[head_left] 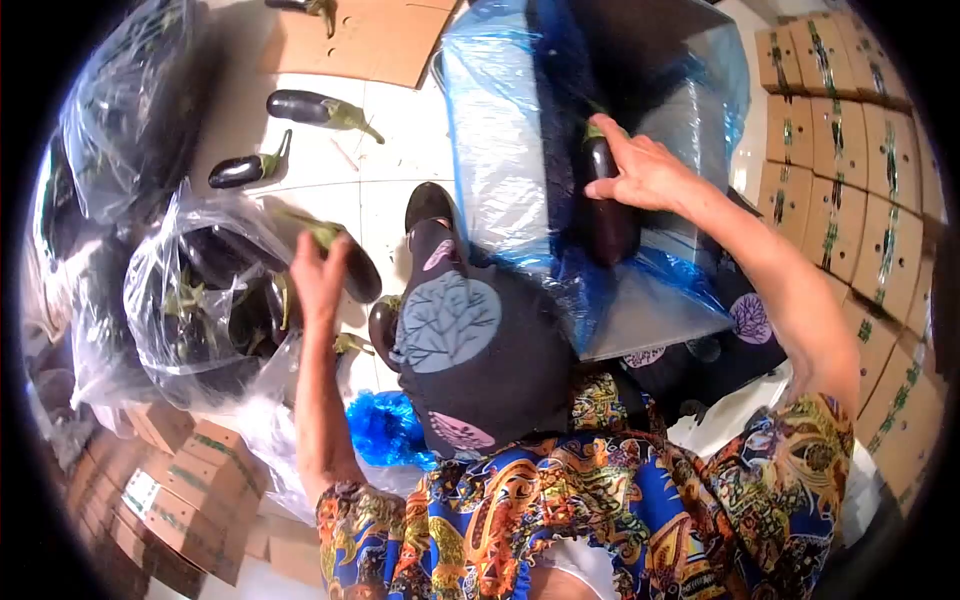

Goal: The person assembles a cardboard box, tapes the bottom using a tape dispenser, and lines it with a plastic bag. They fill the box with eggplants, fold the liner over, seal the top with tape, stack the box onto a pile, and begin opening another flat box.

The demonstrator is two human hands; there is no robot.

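My right hand [645, 172] is closed round the stem end of a dark purple eggplant [610, 220], inside a box [500, 180] lined with blue plastic film [595, 300]. The deep part of the box lies in shadow. On the left, my left hand [322, 268] grips another eggplant [362, 272] near its green stem, over the floor beside an open clear plastic bag [150, 290]. Several eggplants [215, 255] fill that bag, some blurred by the film.
Two loose eggplants [300, 107] [245, 170] lie on the tiled floor, near flattened cardboard [370, 40]. Another full bag [130, 110] stands at upper left. Crumpled blue plastic [385, 428] is by my leg. Cartons are stacked at right [840, 150] and lower left [195, 490].
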